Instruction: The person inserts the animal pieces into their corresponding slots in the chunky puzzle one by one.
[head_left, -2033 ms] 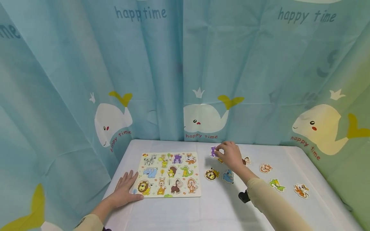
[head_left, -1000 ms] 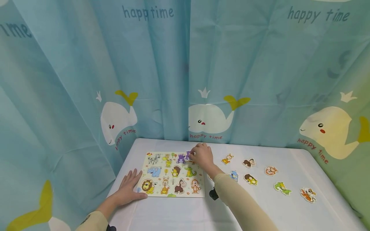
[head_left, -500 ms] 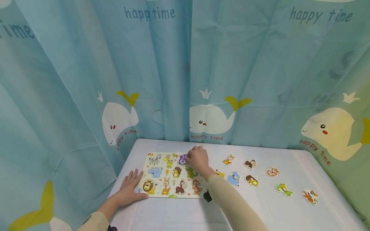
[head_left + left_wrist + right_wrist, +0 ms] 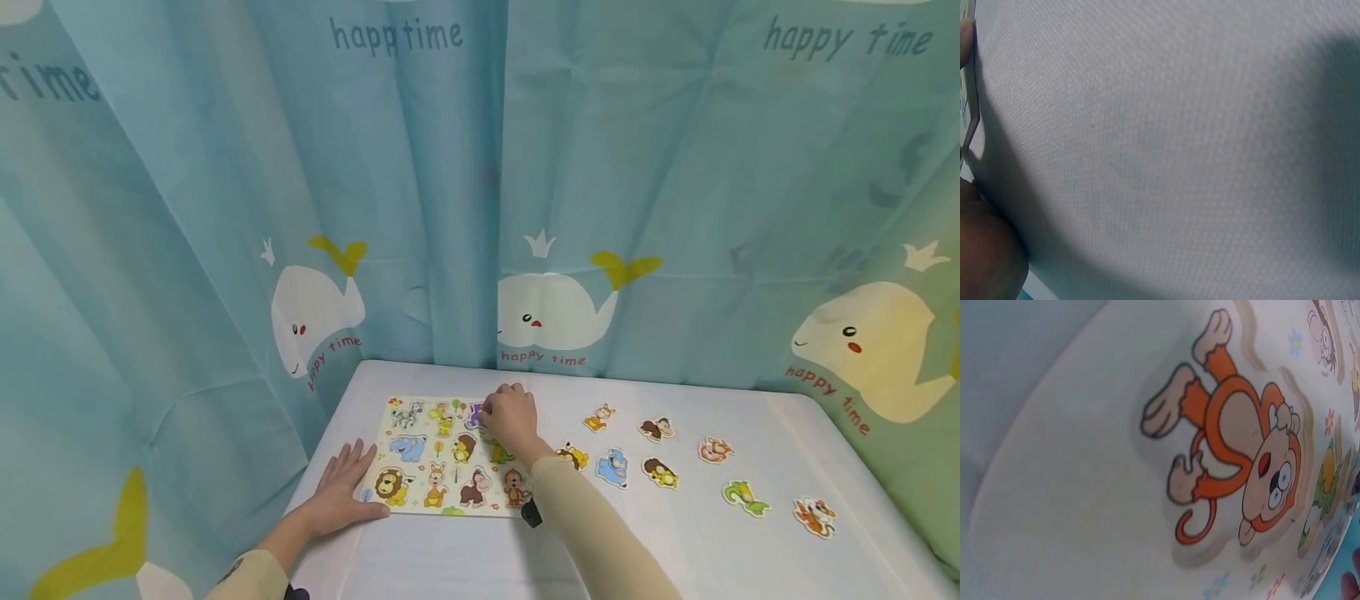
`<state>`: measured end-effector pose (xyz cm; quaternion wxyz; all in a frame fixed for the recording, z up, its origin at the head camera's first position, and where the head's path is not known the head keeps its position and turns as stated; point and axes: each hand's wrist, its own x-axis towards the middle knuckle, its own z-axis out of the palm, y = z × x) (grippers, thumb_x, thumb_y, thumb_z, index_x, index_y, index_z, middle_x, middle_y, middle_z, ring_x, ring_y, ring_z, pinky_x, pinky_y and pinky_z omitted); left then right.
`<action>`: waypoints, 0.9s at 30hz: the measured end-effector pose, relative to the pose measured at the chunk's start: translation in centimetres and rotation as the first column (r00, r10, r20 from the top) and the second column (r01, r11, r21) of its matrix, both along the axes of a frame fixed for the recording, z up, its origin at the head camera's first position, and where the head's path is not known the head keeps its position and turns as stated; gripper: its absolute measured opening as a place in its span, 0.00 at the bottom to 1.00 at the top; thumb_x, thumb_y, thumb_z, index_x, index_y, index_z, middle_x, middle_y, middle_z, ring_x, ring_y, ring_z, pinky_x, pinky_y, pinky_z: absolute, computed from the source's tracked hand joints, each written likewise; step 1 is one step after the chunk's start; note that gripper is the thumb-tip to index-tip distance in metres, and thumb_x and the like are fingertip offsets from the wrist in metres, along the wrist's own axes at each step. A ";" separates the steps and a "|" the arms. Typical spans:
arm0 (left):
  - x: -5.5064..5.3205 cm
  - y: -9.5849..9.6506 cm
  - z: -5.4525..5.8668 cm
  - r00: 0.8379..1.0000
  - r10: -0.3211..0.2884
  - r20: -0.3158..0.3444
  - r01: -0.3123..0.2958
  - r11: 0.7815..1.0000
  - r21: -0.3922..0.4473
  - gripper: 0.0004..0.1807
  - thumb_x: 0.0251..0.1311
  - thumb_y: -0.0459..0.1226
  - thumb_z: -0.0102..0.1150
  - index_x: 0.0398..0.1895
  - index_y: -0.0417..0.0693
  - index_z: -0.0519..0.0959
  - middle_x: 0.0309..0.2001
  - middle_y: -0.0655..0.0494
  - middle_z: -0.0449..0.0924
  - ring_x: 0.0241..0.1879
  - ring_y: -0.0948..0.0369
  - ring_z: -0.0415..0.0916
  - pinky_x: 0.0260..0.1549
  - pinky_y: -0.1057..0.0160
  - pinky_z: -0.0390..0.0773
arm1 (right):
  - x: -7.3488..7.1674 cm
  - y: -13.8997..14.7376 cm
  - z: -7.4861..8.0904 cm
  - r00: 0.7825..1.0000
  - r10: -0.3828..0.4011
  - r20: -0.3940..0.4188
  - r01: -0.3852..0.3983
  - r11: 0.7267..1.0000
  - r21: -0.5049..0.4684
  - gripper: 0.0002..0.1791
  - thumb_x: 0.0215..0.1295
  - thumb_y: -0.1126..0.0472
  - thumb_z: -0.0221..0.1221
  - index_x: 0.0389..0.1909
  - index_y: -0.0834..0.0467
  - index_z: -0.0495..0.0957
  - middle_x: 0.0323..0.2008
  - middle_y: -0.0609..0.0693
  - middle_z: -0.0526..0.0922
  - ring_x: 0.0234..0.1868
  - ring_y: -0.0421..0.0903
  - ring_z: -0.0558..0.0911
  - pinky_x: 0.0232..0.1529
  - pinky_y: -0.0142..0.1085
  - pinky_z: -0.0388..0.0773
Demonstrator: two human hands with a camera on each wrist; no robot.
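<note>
Right hand (image 4: 512,417) pinches the purple hippo piece (image 4: 474,415), apparently fitting it; next calls for aligning, then pressing; left hand (image 4: 337,495), fingers spread, touches the puzzle board (image 4: 416,503)

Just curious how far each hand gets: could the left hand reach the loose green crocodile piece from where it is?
Probably not: the left hand rests at the left edge of the board, while the crocodile piece lies well to the right, beyond the right sleeve.
</note>
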<state>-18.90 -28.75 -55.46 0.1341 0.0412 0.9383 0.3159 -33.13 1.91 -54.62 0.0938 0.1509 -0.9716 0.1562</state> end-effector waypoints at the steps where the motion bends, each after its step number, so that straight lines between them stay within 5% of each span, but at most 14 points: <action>1: 0.0 0.0 0.0 1.000 0.002 0.003 -0.002 1.000 -0.001 0.65 0.49 0.60 0.75 0.82 0.41 0.50 0.81 0.34 0.35 0.79 0.37 0.25 0.75 0.37 0.28 | 0.0 -0.1 0.0 1.000 0.000 -0.002 0.000 1.000 -0.004 0.10 0.64 0.50 0.70 0.27 0.49 0.86 0.33 0.44 0.78 0.40 0.46 0.71 0.43 0.43 0.72; 27: 0.0 -0.1 -0.1 0.999 -0.013 -0.045 0.013 1.000 0.006 0.65 0.48 0.60 0.75 0.81 0.37 0.51 0.81 0.33 0.37 0.79 0.36 0.27 0.75 0.38 0.29 | 0.0 -0.8 0.0 1.000 -0.027 -0.003 0.027 1.000 -0.003 0.08 0.65 0.51 0.69 0.31 0.51 0.89 0.33 0.45 0.79 0.40 0.47 0.72 0.41 0.41 0.72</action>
